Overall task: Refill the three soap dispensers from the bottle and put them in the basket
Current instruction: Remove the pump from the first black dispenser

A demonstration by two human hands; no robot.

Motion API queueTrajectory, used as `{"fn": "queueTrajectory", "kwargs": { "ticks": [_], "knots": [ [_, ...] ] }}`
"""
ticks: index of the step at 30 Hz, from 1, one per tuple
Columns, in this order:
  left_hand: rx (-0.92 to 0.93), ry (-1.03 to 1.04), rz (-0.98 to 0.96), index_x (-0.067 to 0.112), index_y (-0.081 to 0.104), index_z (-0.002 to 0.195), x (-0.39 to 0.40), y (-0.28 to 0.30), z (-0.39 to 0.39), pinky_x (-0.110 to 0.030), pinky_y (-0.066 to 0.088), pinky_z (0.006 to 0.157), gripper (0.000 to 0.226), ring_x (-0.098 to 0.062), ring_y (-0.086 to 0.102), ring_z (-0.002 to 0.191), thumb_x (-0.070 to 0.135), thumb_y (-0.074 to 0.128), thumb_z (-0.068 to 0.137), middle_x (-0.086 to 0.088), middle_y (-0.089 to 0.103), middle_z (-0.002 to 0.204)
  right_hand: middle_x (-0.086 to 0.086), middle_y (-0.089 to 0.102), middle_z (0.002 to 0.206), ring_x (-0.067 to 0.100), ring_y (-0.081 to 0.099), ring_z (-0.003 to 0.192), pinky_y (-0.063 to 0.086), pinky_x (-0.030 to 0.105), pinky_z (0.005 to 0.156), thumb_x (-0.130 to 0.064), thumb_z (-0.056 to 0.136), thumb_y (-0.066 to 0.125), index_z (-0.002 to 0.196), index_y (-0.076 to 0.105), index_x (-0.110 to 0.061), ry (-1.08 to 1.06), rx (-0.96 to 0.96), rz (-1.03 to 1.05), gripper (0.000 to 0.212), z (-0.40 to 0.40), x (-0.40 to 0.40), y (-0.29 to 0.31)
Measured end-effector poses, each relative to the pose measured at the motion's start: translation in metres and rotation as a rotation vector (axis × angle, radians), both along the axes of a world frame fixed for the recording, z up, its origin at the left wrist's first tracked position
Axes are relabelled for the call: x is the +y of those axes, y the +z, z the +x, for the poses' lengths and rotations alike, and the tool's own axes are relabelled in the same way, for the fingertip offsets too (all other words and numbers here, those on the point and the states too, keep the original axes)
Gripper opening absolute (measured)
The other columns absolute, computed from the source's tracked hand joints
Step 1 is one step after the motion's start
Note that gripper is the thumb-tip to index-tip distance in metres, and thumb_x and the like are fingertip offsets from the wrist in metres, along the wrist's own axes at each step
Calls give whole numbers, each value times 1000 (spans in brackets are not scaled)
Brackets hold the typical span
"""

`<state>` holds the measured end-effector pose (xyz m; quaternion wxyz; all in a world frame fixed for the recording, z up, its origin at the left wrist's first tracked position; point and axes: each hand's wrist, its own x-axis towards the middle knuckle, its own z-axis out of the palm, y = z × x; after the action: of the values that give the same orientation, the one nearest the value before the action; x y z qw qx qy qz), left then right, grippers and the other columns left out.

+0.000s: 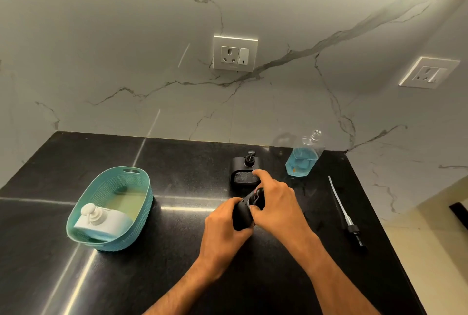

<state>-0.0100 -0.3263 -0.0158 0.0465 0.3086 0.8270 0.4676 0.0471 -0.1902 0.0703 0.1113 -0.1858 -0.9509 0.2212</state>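
Note:
A black soap dispenser (pixel 244 213) sits tilted at the counter's middle. My left hand (pixel 224 223) grips its body from the left. My right hand (pixel 272 202) is closed over its top, where the pump fitting (pixel 255 194) shows between the fingers. Behind them a second black dispenser (pixel 244 170) stands upright with its pump on. A teal basket (pixel 83 216) at the left holds a white dispenser (pixel 101 221) with blue soap in it. The clear bottle (pixel 304 155), uncapped and about half full of blue soap, stands at the back right.
A loose pump head with a long clear tube (pixel 345 216) lies on the black counter (pixel 177 175) to the right, near the counter's right edge. A marble wall with two power sockets (pixel 235 53) rises behind.

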Motion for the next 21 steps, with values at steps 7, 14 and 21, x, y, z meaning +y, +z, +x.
{"fn": "queueTrajectory", "kwargs": {
  "ticks": [7, 14, 21],
  "knots": [
    [5, 38, -15, 34, 58, 113, -1, -5, 3, -16, 49, 79, 54, -1, 58, 96, 27, 88, 69, 20, 59, 105, -14, 67, 99, 2, 62, 91, 41, 2, 78, -13, 71, 81, 124, 65, -26, -65, 121, -27, 57, 11, 15, 21],
    [24, 33, -26, 32, 54, 118, 1, -11, 7, -14, 47, 83, 58, -2, 55, 99, 31, 89, 71, 17, 56, 110, -15, 68, 96, -1, 63, 85, 44, 3, 74, -17, 73, 86, 104, 73, -28, -84, 109, -67, 35, 30, 19, 27],
    [45, 23, 2, 26, 63, 122, -3, -13, -1, -19, 49, 84, 55, -3, 56, 98, 33, 90, 74, 15, 56, 108, -17, 67, 94, 0, 64, 90, 49, 8, 73, -15, 73, 86, 95, 75, -28, -178, 229, -150, 28, 53, 39, 28]
  ]
}}
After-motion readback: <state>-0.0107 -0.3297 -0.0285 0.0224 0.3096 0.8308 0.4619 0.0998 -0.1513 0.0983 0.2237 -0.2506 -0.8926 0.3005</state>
